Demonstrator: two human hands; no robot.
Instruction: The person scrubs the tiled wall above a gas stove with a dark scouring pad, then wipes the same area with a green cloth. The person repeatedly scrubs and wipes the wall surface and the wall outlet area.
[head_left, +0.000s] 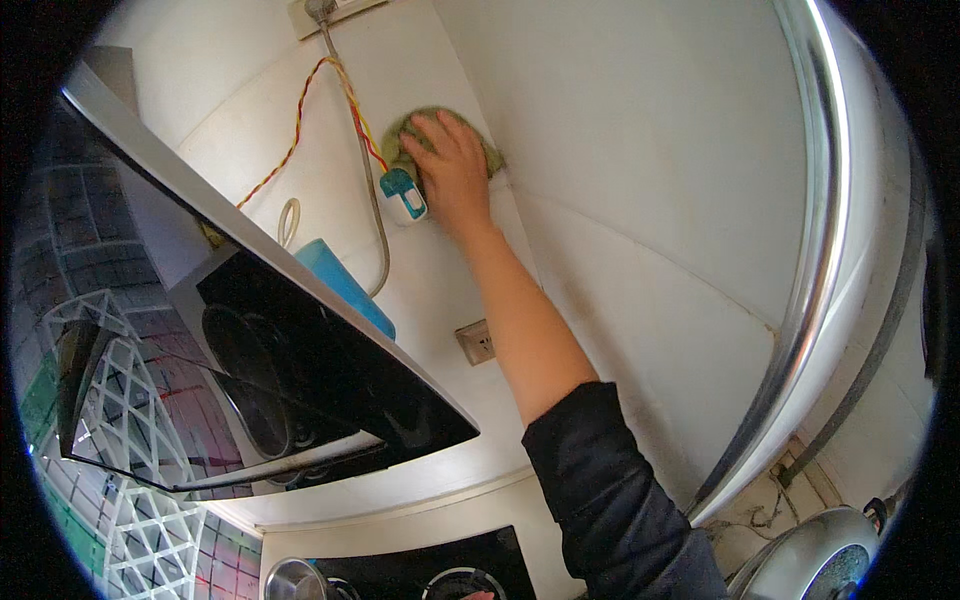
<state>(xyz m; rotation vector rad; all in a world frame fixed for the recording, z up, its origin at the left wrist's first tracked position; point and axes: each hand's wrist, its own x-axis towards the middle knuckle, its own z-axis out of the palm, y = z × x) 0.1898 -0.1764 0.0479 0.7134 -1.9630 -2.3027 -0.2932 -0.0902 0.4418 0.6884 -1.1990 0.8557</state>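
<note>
My right hand (450, 169) is spread over a green cloth (480, 146), pressing it flat to the white tiled wall near the inner corner. Beside the thumb hangs a small white and teal plastic device (405, 196) on twisted red and yellow wires (300, 124). The forearm, in a rolled dark sleeve, reaches up from the lower right. Only some fingertips of what seems to be my left hand (478, 595) show at the bottom edge, over the black cooktop (495, 555); the rest is out of view.
A black glass range hood (300, 360) juts out at left, with a blue plastic cylinder (349, 289) behind its edge. A grey power cord (371, 187) runs down the wall. The forearm partly covers a wall socket (474, 343). A metal pot (296, 581) and a lidded pan (814, 559) stand below.
</note>
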